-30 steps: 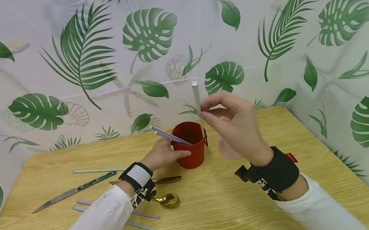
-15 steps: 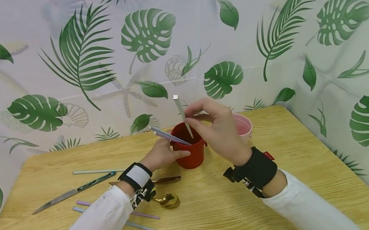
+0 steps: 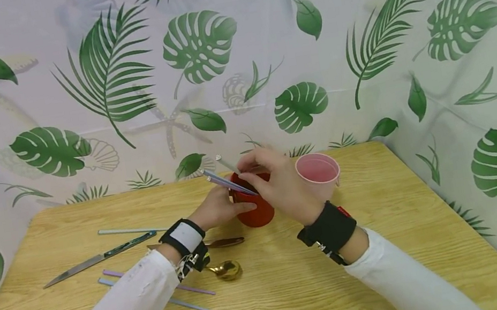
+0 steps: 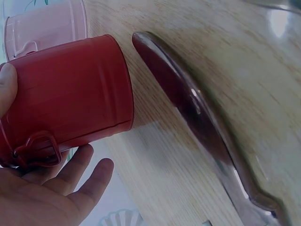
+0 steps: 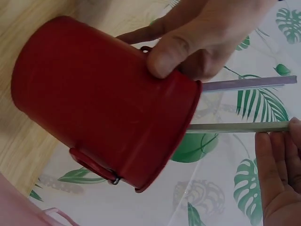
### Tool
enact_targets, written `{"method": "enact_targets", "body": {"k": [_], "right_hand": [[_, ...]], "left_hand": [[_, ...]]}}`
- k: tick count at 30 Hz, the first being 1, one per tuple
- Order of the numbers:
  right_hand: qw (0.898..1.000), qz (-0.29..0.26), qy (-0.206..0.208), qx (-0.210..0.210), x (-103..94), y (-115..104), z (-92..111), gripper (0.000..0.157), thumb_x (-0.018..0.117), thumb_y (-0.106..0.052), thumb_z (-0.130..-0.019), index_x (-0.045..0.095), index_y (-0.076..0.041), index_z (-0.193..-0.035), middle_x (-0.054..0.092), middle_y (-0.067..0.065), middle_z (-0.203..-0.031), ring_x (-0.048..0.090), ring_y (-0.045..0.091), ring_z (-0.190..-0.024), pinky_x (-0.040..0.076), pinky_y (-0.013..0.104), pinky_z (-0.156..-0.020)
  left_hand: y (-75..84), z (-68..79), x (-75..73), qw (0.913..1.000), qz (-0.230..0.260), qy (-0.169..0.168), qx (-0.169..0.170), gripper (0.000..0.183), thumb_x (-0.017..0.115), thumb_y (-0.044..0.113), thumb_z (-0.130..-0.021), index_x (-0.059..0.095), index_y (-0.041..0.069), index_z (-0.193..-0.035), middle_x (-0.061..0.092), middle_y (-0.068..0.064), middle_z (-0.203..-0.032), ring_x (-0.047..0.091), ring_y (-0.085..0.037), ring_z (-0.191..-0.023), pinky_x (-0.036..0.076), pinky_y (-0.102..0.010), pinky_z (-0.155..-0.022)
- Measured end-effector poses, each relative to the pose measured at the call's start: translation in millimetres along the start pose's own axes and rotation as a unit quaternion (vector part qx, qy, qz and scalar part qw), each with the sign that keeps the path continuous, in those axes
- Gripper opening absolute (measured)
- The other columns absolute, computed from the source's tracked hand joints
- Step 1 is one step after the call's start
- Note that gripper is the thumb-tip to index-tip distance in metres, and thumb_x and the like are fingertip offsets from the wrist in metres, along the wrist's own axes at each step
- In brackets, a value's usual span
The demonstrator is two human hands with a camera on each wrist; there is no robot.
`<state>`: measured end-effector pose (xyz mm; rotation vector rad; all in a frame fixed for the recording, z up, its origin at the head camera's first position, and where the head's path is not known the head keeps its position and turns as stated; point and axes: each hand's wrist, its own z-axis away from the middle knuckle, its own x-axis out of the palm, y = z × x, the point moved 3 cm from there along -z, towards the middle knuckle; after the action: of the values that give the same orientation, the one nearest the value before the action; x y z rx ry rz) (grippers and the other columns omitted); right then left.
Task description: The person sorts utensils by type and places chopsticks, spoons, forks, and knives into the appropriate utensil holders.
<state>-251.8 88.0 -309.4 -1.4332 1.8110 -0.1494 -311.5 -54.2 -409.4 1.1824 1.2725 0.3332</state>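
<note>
A small red bucket [image 3: 258, 214] stands on the wooden table. My left hand [image 3: 216, 207] grips it at the left side, thumb on the outer wall near the rim and fingers by the side handle. Two chopsticks [image 3: 224, 181], one bluish and one purple, lean out over its left rim. My right hand [image 3: 284, 184] pinches a pale green chopstick [image 5: 235, 127] between thumb and fingers. That chopstick's lower end is inside the bucket, hidden by the wall, and its upper end tilts left towards the other two.
A pink bucket [image 3: 319, 168] stands just right of the red one. Left lie a knife with a patterned handle [image 3: 128, 244], a pale chopstick [image 3: 126, 230], purple [image 3: 199, 290] and blue [image 3: 191, 306] chopsticks, gold spoons [image 3: 229, 271], and a shiny table knife [image 4: 188, 99].
My right hand has moved left and down, bringing the pale green chopstick from the red bucket's right rim into its mouth and tilting it left. My left hand stays on the bucket.
</note>
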Motion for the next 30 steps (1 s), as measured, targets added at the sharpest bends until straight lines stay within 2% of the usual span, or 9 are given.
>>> {"method": "enact_targets", "body": {"k": [5,14,18,22,30], "right_hand": [[1.000,0.014,-0.026,0.010,12.7,30.4,3.5,0.020,0.073,0.002,-0.084,0.066,-0.006,-0.101,0.068,0.007,-0.096,0.065,0.012,-0.089,0.062,0.037,-0.080],[0.998,0.024,-0.047,0.020,17.2,38.9,6.0,0.019,0.073,0.003,-0.084,0.065,-0.005,-0.100,0.067,0.009,-0.094,0.065,0.016,-0.087,0.063,0.038,-0.077],[0.998,0.032,-0.054,0.008,19.2,41.7,7.4,0.019,0.073,0.004,-0.083,0.065,-0.003,-0.099,0.066,0.010,-0.095,0.064,0.018,-0.089,0.063,0.039,-0.075],[0.996,0.049,-0.072,-0.001,22.8,44.8,9.1,0.019,0.074,0.004,-0.082,0.065,-0.004,-0.097,0.065,0.009,-0.095,0.063,0.018,-0.090,0.063,0.037,-0.076],[0.992,0.054,-0.103,0.047,26.7,49.4,10.4,0.019,0.074,0.002,-0.084,0.063,-0.007,-0.097,0.066,0.006,-0.094,0.065,0.015,-0.087,0.062,0.036,-0.079]], "left_hand": [[1.9,1.7,-0.3,1.0000,0.000,0.004,0.001,0.061,0.078,0.014,-0.083,0.051,0.009,-0.137,0.059,-0.013,-0.135,0.053,-0.027,-0.123,0.044,-0.050,-0.107],[0.2,0.3,0.3,0.9997,0.015,0.005,0.018,0.054,0.078,0.010,-0.083,0.057,0.006,-0.132,0.061,-0.014,-0.132,0.055,-0.027,-0.121,0.045,-0.050,-0.106],[-1.7,-0.3,0.6,0.9995,0.022,0.004,0.021,0.054,0.078,0.011,-0.082,0.057,0.007,-0.132,0.061,-0.014,-0.133,0.054,-0.026,-0.122,0.044,-0.050,-0.107],[-3.3,-0.5,0.7,0.9998,0.005,0.003,0.018,0.054,0.079,0.013,-0.082,0.057,0.006,-0.131,0.061,-0.013,-0.132,0.054,-0.026,-0.121,0.045,-0.049,-0.105],[-2.3,-0.8,0.0,0.9998,-0.020,0.001,0.007,0.055,0.079,0.016,-0.082,0.056,0.004,-0.130,0.061,-0.015,-0.131,0.053,-0.027,-0.122,0.044,-0.049,-0.106]]}}
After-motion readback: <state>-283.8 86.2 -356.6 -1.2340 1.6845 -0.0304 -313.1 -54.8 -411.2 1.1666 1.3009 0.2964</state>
